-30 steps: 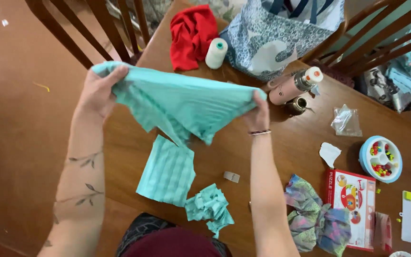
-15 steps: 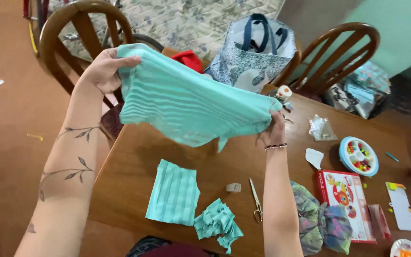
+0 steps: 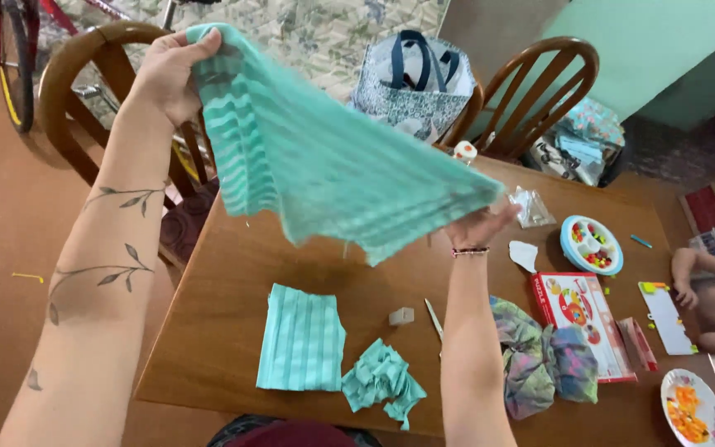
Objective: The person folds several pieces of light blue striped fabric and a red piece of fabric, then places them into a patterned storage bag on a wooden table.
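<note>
I hold a large piece of teal striped fabric (image 3: 324, 157) stretched in the air above the wooden table (image 3: 208, 306). My left hand (image 3: 163, 79) grips its upper corner, raised high at the left. My right hand (image 3: 477, 225) grips the lower right corner, just above the table. The cloth hides the far part of the table. Below it on the table lie a flat folded piece of the same teal fabric (image 3: 301, 338) and a crumpled teal scrap (image 3: 382, 381).
Scissors (image 3: 434, 319) and a small grey block (image 3: 401, 315) lie near my right forearm. A multicoloured cloth (image 3: 539, 356), a red box (image 3: 581, 319), a round bead tray (image 3: 591, 244) and a plate (image 3: 693, 407) sit right. Another person's hand (image 3: 684, 290) rests at the edge. Chairs (image 3: 539, 91) and a patterned bag (image 3: 411, 87) stand behind.
My left hand has lifted its corner of the fabric higher, and the cloth now slopes down to my right hand. The view has tilted up, showing more of the chairs and table's right side.
</note>
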